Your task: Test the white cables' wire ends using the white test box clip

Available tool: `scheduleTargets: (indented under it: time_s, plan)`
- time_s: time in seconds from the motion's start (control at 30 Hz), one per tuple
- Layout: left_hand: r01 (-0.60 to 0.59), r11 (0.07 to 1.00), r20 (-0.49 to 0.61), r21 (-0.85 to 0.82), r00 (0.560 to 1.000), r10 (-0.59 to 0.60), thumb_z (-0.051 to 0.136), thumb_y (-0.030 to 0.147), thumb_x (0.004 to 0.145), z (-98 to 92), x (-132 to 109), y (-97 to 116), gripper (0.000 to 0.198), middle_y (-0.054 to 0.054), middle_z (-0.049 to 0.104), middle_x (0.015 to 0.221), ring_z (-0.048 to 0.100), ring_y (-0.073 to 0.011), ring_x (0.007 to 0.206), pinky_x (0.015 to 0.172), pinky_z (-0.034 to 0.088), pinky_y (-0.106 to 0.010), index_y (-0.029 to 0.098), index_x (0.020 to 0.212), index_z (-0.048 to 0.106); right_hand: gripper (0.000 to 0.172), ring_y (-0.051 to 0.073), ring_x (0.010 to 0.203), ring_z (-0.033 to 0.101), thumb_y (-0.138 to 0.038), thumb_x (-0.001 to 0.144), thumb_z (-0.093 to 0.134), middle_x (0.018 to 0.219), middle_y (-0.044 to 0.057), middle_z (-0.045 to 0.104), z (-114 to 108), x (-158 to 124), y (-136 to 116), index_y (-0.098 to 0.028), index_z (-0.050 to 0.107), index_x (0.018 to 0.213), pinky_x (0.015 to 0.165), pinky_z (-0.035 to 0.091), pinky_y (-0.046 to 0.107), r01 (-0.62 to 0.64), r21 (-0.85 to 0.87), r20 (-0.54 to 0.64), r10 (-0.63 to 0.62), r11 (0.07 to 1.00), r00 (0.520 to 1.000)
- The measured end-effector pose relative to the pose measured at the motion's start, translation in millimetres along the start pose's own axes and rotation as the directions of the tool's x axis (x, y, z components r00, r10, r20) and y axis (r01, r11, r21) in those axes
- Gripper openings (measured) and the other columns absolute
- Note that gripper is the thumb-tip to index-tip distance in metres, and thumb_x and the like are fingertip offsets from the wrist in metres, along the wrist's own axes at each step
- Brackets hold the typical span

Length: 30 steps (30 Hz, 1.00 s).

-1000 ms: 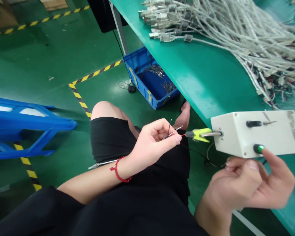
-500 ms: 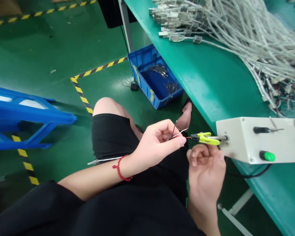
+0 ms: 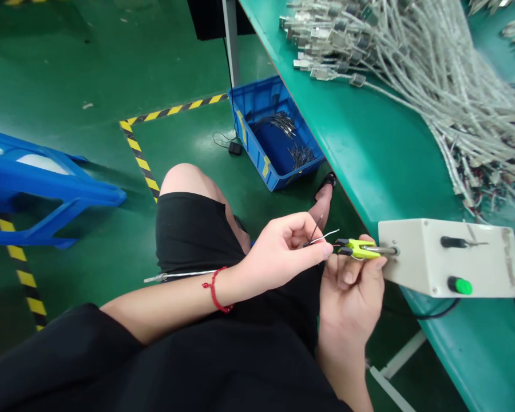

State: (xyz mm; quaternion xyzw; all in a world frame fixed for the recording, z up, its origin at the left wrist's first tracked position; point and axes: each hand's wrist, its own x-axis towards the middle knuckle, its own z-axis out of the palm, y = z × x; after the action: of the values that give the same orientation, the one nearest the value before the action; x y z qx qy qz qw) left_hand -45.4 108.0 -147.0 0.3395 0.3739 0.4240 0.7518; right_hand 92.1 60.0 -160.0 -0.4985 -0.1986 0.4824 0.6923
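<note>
- Our left hand [image 3: 278, 254] is clenched on thin wires [image 3: 321, 236], pinched so their ends point at 3 o'clock.
- Our right hand [image 3: 352, 297] curls at the yellow clip [image 3: 360, 249] (gripping or merely touching, we cannot tell), mounted on a white box [image 3: 429, 257] at 3 o'clock, overhanging the worktop [image 3: 369, 137].
- Farther, a blue crate [image 3: 245, 134] at 12 o'clock; USB cables [image 3: 424, 63] at 1 o'clock.

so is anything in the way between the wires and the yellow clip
Nothing visible stands between the wires in the left hand and the tip of the yellow clip on the white box. The right hand is wrapped around the clip behind its tip, so it isn't in the way.
</note>
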Motion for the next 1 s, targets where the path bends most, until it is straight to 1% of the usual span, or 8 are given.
scheduleTargets:
  time_s: [0.3, 0.4, 0.43, 0.5, 0.53, 0.6, 0.83, 1.0]
  plan:
    - [0.015, 0.998, 0.007, -0.053, 1.0, -0.015, 0.095, 0.03, 0.079, 2.4, 2.5, -3.2, 0.036, 0.0, 0.067, 0.073, 0.054, -0.0082, 0.061, 0.057, 0.039, -0.021, 0.015, 0.079, 0.063, 0.048, 0.01, 0.053, 0.035, -0.053, 0.109, 0.048, 0.057, -0.006, 0.049, -8.7, -9.0, -3.2, -0.018, 0.074, 0.129, 0.058, 0.04, 0.027, -0.107, -0.051, 0.013, 0.107, 0.993, 0.994]
    - [0.034, 0.996, 0.012, -0.085, 0.999, -0.033, 0.095, 0.025, 0.079, 2.9, 1.8, -1.9, 0.034, 0.0, 0.07, 0.073, 0.054, -0.0066, 0.059, 0.054, 0.039, -0.018, 0.014, 0.079, 0.063, 0.041, 0.013, 0.048, 0.045, -0.046, 0.104, 0.053, 0.057, -0.001, 0.059, -18.5, -19.5, -4.9, -0.015, 0.08, 0.106, 0.053, 0.042, 0.03, 0.154, -0.333, -0.044, -0.178, 0.93, 0.983]
    - [0.041, 0.995, 0.015, -0.094, 0.999, -0.04, 0.095, 0.023, 0.079, 2.9, 1.6, -1.5, 0.033, 0.0, 0.07, 0.074, 0.054, -0.0064, 0.059, 0.054, 0.039, -0.018, 0.014, 0.079, 0.063, 0.033, 0.014, 0.047, 0.048, -0.04, 0.099, 0.059, 0.058, 0.0, 0.061, -23.0, -21.0, -6.4, -0.015, 0.081, 0.101, 0.051, 0.042, 0.032, 0.316, -0.451, -0.063, -0.383, 0.835, 0.921]
    - [0.048, 0.993, 0.017, -0.108, 0.999, -0.047, 0.095, 0.021, 0.079, 2.7, 1.3, -0.9, 0.032, -0.001, 0.072, 0.074, 0.054, -0.0057, 0.058, 0.053, 0.039, -0.017, 0.014, 0.079, 0.064, 0.026, 0.016, 0.047, 0.051, -0.03, 0.09, 0.067, 0.061, 0.001, 0.064, -33.1, -18.6, -11.4, -0.014, 0.083, 0.102, 0.049, 0.043, 0.035, 0.537, -0.631, -0.064, -0.728, 0.559, 0.683]
    - [0.051, 0.993, 0.017, -0.11, 0.999, -0.049, 0.094, 0.02, 0.079, 2.6, 1.3, -0.6, 0.031, -0.001, 0.072, 0.074, 0.053, -0.005, 0.057, 0.052, 0.038, -0.016, 0.014, 0.079, 0.064, 0.03, 0.017, 0.047, 0.052, -0.029, 0.086, 0.069, 0.063, 0.001, 0.064, -38.2, -14.9, -14.9, -0.015, 0.083, 0.108, 0.048, 0.044, 0.036, 0.583, -0.68, -0.055, -0.824, 0.444, 0.563]
    - [0.047, 0.993, 0.012, -0.108, 0.999, -0.046, 0.094, 0.02, 0.08, 2.3, 1.5, -0.3, 0.03, 0.0, 0.073, 0.074, 0.051, -0.0038, 0.054, 0.05, 0.037, -0.016, 0.013, 0.078, 0.065, 0.041, 0.018, 0.046, 0.051, -0.029, 0.082, 0.067, 0.062, 0.0, 0.061, -46.9, -4.9, -22.4, -0.016, 0.083, 0.118, 0.046, 0.043, 0.037, 0.582, -0.739, -0.039, -0.884, 0.339, 0.466]
    - [0.047, 0.994, 0.015, -0.102, 0.999, -0.046, 0.095, 0.022, 0.08, 1.9, 1.9, 0.2, 0.03, -0.001, 0.073, 0.073, 0.049, -0.0028, 0.051, 0.048, 0.035, -0.016, 0.013, 0.078, 0.066, 0.042, 0.02, 0.05, 0.054, -0.026, 0.085, 0.059, 0.061, 0.001, 0.056, -53.2, 8.0, -36.2, -0.015, 0.083, 0.118, 0.047, 0.041, 0.034, 0.397, -0.846, -0.075, -0.818, 0.355, 0.571]
    - [0.052, 0.994, 0.002, -0.091, 0.999, -0.052, 0.094, 0.025, 0.081, 3.4, 1.4, 1.7, 0.03, -0.001, 0.073, 0.073, 0.05, -0.0036, 0.052, 0.049, 0.035, -0.017, 0.012, 0.08, 0.067, 0.047, 0.024, 0.056, 0.062, -0.038, 0.091, 0.055, 0.072, 0.005, 0.059, -60.4, 3.4, -42.7, -0.018, 0.074, 0.13, 0.044, 0.043, 0.035, 0.352, -0.856, 0.018, -0.657, 0.379, 0.753]
